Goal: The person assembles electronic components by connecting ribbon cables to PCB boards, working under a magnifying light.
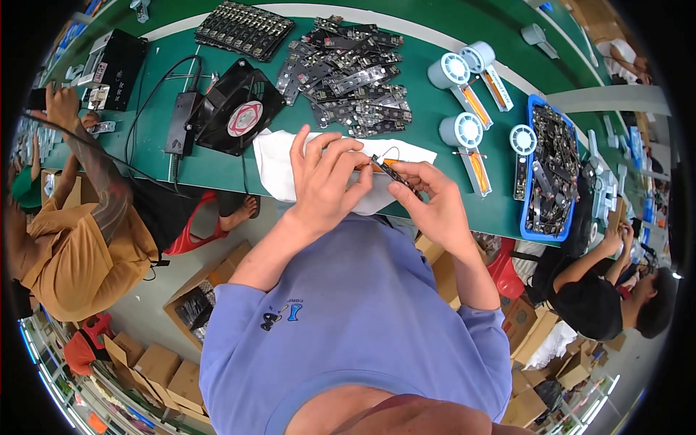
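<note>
Green tabletop (217,168), white cloth (278,168) at near edge: right hand (435,197) pinches slim black circuit board (390,171) over it, left hand (326,170) curls at board's tip, grip unclear; best kept braced, touch light.

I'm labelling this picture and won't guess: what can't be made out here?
All in the head view:
Dark circuit board: one end is covered by the right hand.
Left hand: whether its fingertips pinch anything is too small to tell.
White cloth: partly hidden behind the left hand.
Loose boards: the lower ones lie buried under others.
Blue tray: its floor is hidden by boards.
</note>
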A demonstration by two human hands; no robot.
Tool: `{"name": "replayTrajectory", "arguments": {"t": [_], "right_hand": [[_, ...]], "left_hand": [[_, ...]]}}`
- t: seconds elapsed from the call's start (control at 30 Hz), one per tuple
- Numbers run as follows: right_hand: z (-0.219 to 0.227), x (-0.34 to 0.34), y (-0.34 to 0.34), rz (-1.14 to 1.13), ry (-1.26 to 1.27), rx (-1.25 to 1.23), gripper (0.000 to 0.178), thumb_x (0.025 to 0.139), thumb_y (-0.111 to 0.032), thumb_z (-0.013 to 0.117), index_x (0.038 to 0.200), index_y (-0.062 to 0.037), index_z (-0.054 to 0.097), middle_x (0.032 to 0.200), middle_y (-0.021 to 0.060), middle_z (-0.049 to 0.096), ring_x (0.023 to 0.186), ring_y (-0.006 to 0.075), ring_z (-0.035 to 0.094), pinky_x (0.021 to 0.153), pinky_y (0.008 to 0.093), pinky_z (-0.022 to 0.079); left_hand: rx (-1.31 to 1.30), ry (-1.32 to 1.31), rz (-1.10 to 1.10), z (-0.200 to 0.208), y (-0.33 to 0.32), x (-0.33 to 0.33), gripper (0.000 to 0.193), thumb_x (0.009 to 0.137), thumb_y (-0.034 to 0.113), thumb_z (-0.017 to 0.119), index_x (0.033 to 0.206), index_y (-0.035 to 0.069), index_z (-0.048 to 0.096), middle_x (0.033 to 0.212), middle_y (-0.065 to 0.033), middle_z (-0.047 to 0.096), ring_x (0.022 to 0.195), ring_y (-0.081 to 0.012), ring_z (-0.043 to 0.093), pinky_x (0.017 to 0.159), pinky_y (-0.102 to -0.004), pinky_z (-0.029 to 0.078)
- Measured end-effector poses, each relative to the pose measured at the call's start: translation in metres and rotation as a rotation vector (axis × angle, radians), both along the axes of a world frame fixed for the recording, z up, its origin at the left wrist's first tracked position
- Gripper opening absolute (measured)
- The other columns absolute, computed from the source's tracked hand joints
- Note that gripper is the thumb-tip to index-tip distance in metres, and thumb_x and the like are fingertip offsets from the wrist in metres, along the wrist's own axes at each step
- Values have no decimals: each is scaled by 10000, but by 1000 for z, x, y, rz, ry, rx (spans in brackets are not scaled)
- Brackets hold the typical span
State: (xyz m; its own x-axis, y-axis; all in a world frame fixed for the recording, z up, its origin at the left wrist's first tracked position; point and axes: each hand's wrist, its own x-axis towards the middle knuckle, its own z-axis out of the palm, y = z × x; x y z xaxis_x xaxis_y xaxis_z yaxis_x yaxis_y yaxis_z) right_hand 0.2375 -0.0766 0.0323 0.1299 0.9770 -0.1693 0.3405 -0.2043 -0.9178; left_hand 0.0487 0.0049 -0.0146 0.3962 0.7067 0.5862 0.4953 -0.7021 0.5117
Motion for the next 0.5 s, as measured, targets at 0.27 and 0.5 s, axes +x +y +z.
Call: {"name": "replayTrajectory", "arguments": {"t": [0.27,0.5], "right_hand": [[4,13,8,199,-303,234,289,923,-85,789,1193,-5,724,1295,150,655,1153,331,635,913,412,538],[3,18,15,321,-210,151,354,930,-97,783,1250,-6,662,1311,173,645,1214,355,641,978,433,554]], "left_hand": [[-49,9,-55,-2,-1,1,253,730,55,788,908,103,616,1092,-12,697,1140,-290,604,1180,-598,288],[-189,-47,-159,4,1,-4,265,731,17,754,904,87,566,1165,-51,696,1224,-330,592,1203,-625,259]]}}
